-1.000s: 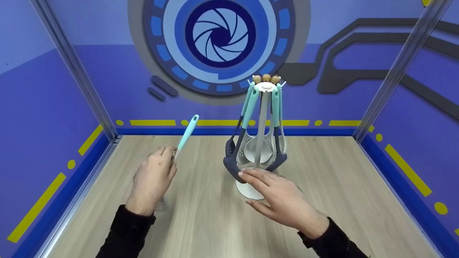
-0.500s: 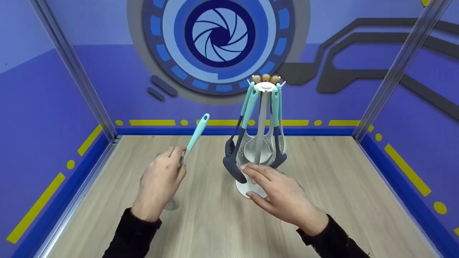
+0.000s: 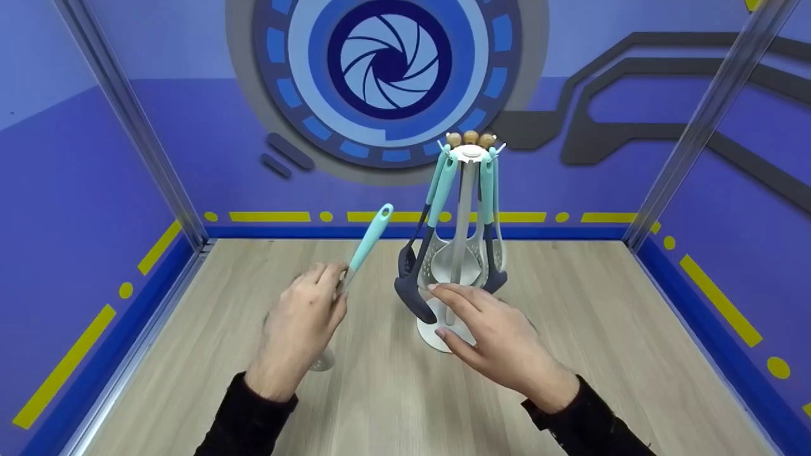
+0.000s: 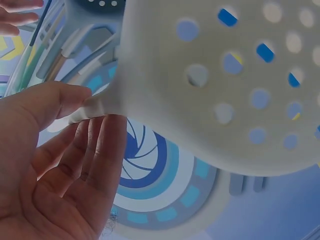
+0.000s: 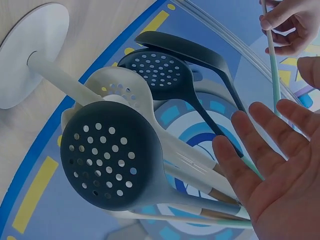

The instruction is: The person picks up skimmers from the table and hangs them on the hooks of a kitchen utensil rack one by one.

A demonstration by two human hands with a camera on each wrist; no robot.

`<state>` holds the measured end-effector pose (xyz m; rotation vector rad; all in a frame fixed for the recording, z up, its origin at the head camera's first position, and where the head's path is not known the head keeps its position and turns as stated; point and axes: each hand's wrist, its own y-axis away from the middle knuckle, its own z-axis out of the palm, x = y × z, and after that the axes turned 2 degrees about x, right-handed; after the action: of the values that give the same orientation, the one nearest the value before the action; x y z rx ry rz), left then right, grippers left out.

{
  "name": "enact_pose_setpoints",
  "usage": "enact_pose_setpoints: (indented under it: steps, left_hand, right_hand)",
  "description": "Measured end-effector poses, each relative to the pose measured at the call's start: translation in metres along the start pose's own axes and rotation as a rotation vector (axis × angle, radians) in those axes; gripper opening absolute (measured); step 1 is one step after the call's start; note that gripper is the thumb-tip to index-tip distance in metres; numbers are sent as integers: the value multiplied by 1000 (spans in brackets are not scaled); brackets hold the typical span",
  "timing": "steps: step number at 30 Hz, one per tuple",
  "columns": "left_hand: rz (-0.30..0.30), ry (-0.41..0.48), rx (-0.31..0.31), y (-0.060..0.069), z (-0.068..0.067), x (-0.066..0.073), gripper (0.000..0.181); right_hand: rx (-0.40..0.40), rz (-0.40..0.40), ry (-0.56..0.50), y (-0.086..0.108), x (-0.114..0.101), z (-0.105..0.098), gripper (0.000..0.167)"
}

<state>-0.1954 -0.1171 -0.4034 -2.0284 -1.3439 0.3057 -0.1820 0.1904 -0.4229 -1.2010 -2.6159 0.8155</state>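
My left hand [image 3: 298,329] pinches a pale skimmer [image 3: 369,240] by its shank, with its mint handle pointing up and to the right. In the left wrist view, its perforated head [image 4: 160,75] fills the right side, and thumb and fingers grip the narrow neck. My right hand [image 3: 500,342] is held with fingers extended in front of a white utensil stand [image 3: 431,335]. It overlaps the stand's base in the head view; the right wrist view shows nothing in the palm. Several utensils hang there, including a dark skimmer [image 5: 120,111] and a dark ladle [image 3: 413,297].
The stand is upright on a wooden tabletop [image 3: 374,405], towards the right of centre. Its top [image 3: 471,152] carries hooks and several brown handle ends [image 3: 470,137]. Blue printed walls [image 3: 171,139] and metal corner posts [image 3: 136,126] enclose the table.
My left hand has moved to the right, carrying the skimmer closer to the stand. My right hand has shifted slightly upward, fingers still extended. The stand has stayed put.
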Motion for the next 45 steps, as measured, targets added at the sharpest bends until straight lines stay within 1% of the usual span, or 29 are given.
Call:
enact_pose_setpoints:
  steps: [6, 13, 21, 26, 33, 37, 40, 45]
  left_hand:
    - [1, 12, -15, 0, -1, 9, 34]
    - [24, 30, 13, -2, 2, 18, 32]
    - [53, 24, 17, -2, 5, 27, 34]
    - [63, 56, 31, -3, 8, 33, 34]
    - [82, 65, 42, -4, 13, 40, 33]
    - [96, 88, 54, -4, 15, 44, 31]
    - [106, 107, 52, -4, 16, 48, 32]
    - [112, 112, 36, -2, 19, 55, 33]
  right_hand:
    - [23, 23, -14, -3, 0, -2, 56]
    - [53, 53, -29, -6, -1, -4, 54]
    - [98, 80, -52, -10, -1, -6, 52]
    - [129, 85, -89, -13, -1, -7, 52]
    - [143, 97, -120, -19, -4, -7, 49]
    - [135, 106, -177, -22, -6, -7, 47]
    - [125, 118, -220, -24, -7, -8, 46]
    - [123, 137, -251, -28, -9, -8, 44]
